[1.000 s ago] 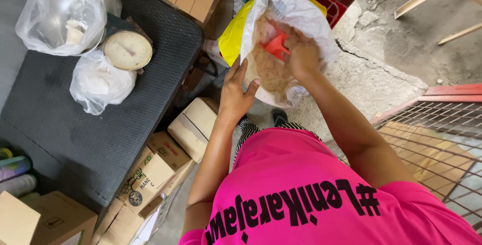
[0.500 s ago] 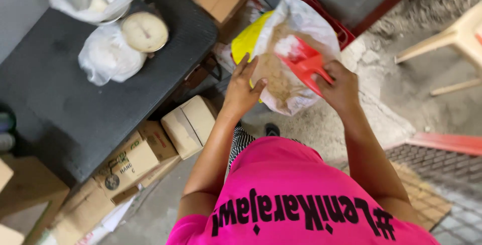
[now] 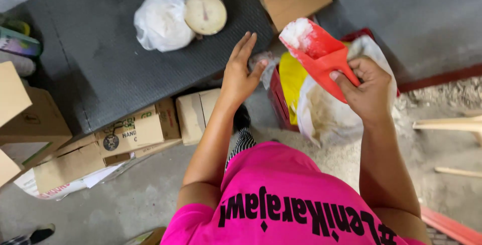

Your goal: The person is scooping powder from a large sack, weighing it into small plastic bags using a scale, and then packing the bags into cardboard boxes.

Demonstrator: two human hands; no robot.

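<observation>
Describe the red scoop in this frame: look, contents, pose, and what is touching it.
The red scoop looks like smooth plastic, with an open trough that narrows to a short handle. A heap of white grainy stuff fills its front end. It is raised above the open white sack, its mouth tilted up and away from the person. Only the right hand touches it, with its grip around the handle.

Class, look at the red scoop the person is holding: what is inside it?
The red scoop, gripped by the right hand, carries a heap of white grains at its front. Its deeper part near the handle looks bare.
</observation>
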